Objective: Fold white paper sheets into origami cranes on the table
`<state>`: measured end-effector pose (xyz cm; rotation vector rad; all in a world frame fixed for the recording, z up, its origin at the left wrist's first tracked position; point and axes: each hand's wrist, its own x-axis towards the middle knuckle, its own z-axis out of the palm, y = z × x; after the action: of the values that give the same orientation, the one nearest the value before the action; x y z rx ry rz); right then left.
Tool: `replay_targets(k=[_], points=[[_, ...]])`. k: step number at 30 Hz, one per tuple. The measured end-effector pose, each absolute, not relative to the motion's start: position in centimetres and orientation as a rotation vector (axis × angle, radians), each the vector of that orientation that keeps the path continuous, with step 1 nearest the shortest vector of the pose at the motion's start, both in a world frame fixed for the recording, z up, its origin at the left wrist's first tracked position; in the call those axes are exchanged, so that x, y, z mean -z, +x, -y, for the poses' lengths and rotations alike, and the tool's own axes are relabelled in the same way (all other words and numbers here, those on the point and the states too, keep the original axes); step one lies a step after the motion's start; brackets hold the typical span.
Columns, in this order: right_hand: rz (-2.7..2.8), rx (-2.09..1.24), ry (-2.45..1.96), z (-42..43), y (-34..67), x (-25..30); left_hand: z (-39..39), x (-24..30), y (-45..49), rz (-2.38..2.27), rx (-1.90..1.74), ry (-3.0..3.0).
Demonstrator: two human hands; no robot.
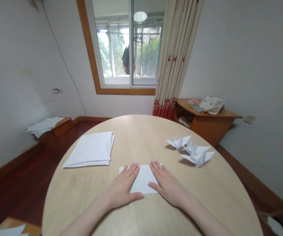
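A white sheet of paper (145, 178) lies flat on the round wooden table (141, 134) in front of me. My left hand (125, 186) rests on its left part, fingers stretched forward and thumb pointing right along the near edge. On the right part lies my right hand (164, 183), palm down with the fingers extended and the thumb turned inward. Between the two hands the middle of the paper shows. Both hands cover the paper's sides, so any folds there are hidden.
A stack of white paper (89, 149) sits at the table's left. Several folded paper cranes (197, 157) stand at the right. Beyond the table are a low drawer cabinet (64, 131) on the left and a wooden desk (210, 123) with a cloth bag (211, 104) on the right.
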<state>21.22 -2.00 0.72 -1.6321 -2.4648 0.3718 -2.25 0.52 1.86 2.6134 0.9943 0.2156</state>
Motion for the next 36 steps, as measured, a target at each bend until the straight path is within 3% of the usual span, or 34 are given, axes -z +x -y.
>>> replay_targets(k=[17,36], points=[[2.526,-0.702,-1.658,2.5,21.5,-3.3,-0.3,-3.8,-2.9,-1.017,-0.285,2.527],[2.491,-0.514,-1.553,2.8,21.7,-4.2,-0.4,-4.3,-3.6,-0.851,-0.455,2.642]])
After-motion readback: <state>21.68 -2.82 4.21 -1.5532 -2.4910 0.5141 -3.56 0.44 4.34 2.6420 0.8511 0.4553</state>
